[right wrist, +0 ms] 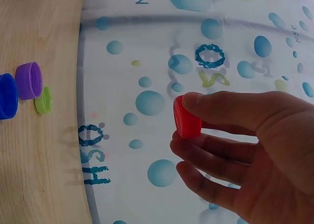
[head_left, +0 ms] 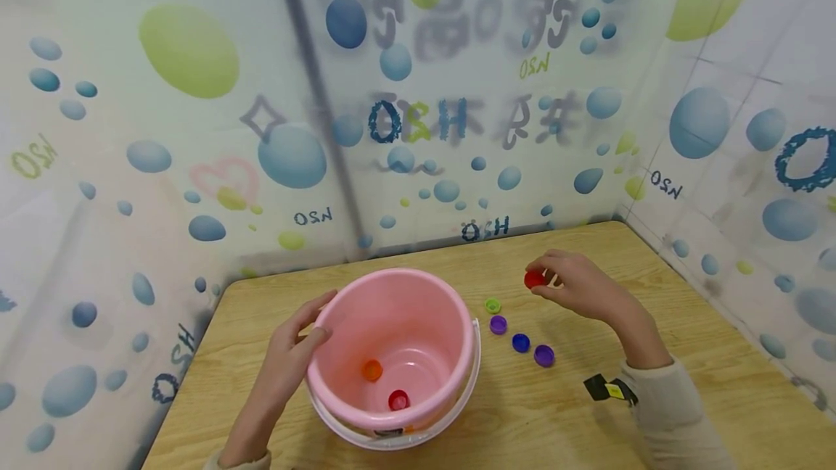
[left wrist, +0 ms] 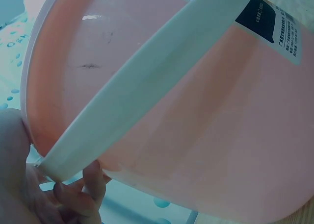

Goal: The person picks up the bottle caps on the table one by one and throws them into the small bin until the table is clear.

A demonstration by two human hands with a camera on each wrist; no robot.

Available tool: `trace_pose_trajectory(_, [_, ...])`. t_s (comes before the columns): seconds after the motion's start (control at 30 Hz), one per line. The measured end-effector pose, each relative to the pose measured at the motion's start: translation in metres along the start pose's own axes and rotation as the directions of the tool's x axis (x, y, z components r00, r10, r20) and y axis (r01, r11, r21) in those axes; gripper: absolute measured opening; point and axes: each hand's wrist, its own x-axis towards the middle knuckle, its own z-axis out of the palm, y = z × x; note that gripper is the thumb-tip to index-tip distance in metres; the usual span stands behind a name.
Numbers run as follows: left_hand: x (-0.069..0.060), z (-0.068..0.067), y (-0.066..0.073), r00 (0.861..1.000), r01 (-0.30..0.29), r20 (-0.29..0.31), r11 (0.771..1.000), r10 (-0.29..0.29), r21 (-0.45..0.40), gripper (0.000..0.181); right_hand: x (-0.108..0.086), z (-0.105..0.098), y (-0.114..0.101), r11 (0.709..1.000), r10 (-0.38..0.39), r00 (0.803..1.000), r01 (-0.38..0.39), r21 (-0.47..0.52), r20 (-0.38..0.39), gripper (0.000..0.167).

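A pink bucket [head_left: 392,296] with a white handle [left wrist: 147,82] stands upright on the wooden table. My left hand [head_left: 292,347] grips its rim on the left side, thumb over the edge and fingers outside. Inside, on the bottom, lie an orange bottle cap [head_left: 372,370] and a red bottle cap [head_left: 399,400]. Above the table to the right, my right hand [head_left: 581,285] pinches another red bottle cap [right wrist: 188,118] between thumb and fingers. Nearest below it are a green cap [head_left: 493,305], a purple cap [head_left: 498,324], a blue cap [head_left: 520,343] and another purple cap [head_left: 544,355].
The wooden table [head_left: 588,434] is bounded at the back and both sides by a white curtain [head_left: 418,194] printed with bubbles. A black tag with a yellow patch [head_left: 614,390] hangs at the right sleeve [head_left: 673,397]. A label [left wrist: 270,25] is stuck on the bucket's outside.
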Motion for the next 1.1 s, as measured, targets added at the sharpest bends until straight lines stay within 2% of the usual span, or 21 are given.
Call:
trace_pose_trajectory(0.3, [-0.001, 0.0, -0.002, 1.0, -0.014, -0.012, 1.0, 0.014, 0.004, 0.045, -0.001, -0.003, -0.009, 1.0, -0.012, 1.0, 0.012, -0.013, -0.021, 0.028])
trace_pose_trajectory(0.53, [-0.002, 0.0, -0.001, 1.0, -0.013, -0.013, 1.0, 0.013, 0.004, 0.045, -0.003, -0.007, -0.018, 0.998, -0.06, 0.997, 0.06, -0.005, -0.047, 0.027])
trace_pose_trajectory(0.77, [-0.001, 0.0, 0.0, 1.0, -0.008, -0.008, 1.0, 0.008, -0.003, 0.046, -0.004, -0.007, -0.024, 0.996, -0.087, 0.994, 0.085, -0.039, -0.071, 0.028])
trace_pose_trajectory(1.1, [0.0, 0.0, 0.001, 1.0, -0.001, -0.007, 1.0, 0.001, 0.001, 0.046, -0.002, -0.008, -0.03, 0.995, -0.096, 0.992, 0.094, -0.028, -0.082, 0.029])
